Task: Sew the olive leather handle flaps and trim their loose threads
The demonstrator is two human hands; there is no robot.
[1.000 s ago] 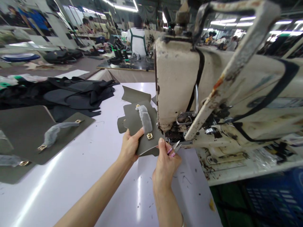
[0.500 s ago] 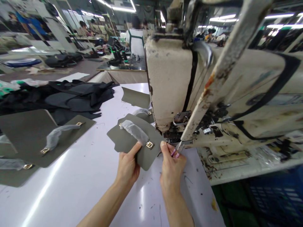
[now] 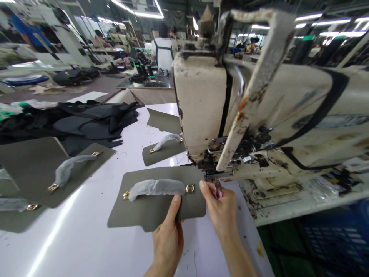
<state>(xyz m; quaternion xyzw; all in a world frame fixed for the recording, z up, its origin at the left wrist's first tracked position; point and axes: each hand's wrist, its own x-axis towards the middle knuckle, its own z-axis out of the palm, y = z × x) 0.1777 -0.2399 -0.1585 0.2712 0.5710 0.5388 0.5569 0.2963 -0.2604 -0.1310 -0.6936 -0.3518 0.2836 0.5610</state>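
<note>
My left hand [image 3: 169,234] is closed on the lower edge of a grey-green bag panel [image 3: 129,213], thumb on top and fingers beneath. Across the panel runs a carry handle [image 3: 157,187] wrapped in white film, with gold buckle fittings at its ends. My right hand [image 3: 220,209], at the panel's right edge, grips small thread snips [image 3: 218,189] with purple-pink handles; their blades are hard to make out. Both hands are just in front of the needle area of a sewing machine [image 3: 201,107], whose cream paint is chipped.
Another panel with a wrapped handle [image 3: 164,151] lies behind, beside a plain grey-green piece [image 3: 163,121]. More handled panels [image 3: 83,169] overlap at the left. Black cut pieces [image 3: 86,121] are heaped behind them. A blue crate [image 3: 337,234] stands low at right. A person [image 3: 163,52] sits farther back.
The panel has turned from a slant to nearly level, swinging left and nearer to me. My left hand moved right and down with it. My right hand shifted slightly right, still gripping the snips.
</note>
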